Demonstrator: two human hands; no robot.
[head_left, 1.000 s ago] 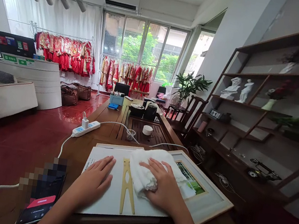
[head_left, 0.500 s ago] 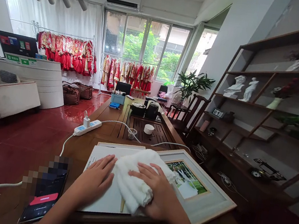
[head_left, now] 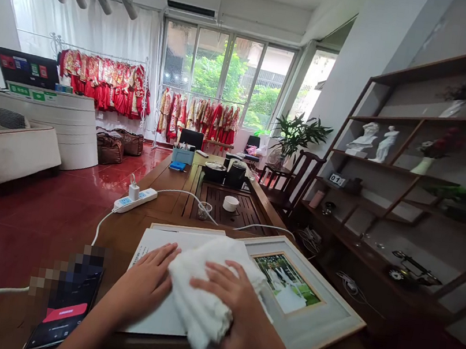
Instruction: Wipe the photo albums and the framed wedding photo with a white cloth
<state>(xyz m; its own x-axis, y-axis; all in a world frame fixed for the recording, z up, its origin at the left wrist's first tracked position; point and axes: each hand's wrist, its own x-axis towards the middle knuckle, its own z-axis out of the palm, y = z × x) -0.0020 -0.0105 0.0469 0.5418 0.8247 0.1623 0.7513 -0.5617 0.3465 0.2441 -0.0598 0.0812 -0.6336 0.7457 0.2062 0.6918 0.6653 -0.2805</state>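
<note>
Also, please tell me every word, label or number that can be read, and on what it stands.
"01": on the small shelf display; the mark beside it is unclear.
Too small or blurred: phone; barcode label on the white board; green counter signs; monitor.

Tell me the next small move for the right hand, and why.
Probably slide the white cloth a little toward the board's far edge: the right hand lies spread over it, and its near end hangs past the near edge of the white board. The left hand rests flat on the board, so it could steady it.
</note>
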